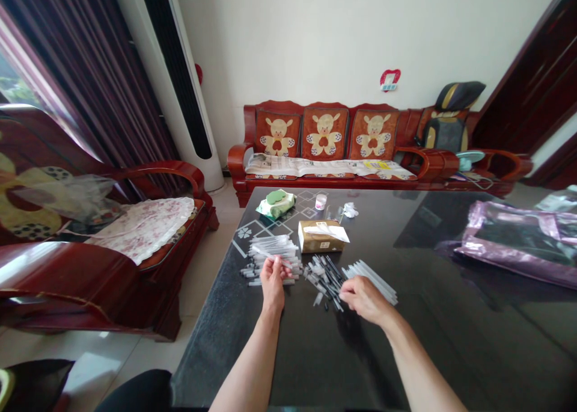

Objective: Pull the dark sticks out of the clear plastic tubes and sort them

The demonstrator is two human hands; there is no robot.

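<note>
My left hand (273, 285) is closed, thumb and fingers pinching a slim translucent tube that looks like a pen barrel (267, 255). Under and behind it lies a pile of similar pale tubes (276, 244), some with dark ends. My right hand (364, 299) is closed with its fingertips at the edge of a loose heap of thin black sticks and small clear pieces (325, 273), which look like pen parts. Whatever its fingers hold is too small to make out. Just behind the right hand is another row of whitish translucent tubes (373, 279), partly covered by that hand.
Behind the piles on the dark glossy table (315, 358) stands a tissue box (322, 243). Farther back are a green wipes pack (276, 204), a small white cup (320, 202) and a crumpled tissue (350, 210). A purple-edged clear bag (518, 240) lies at the right.
</note>
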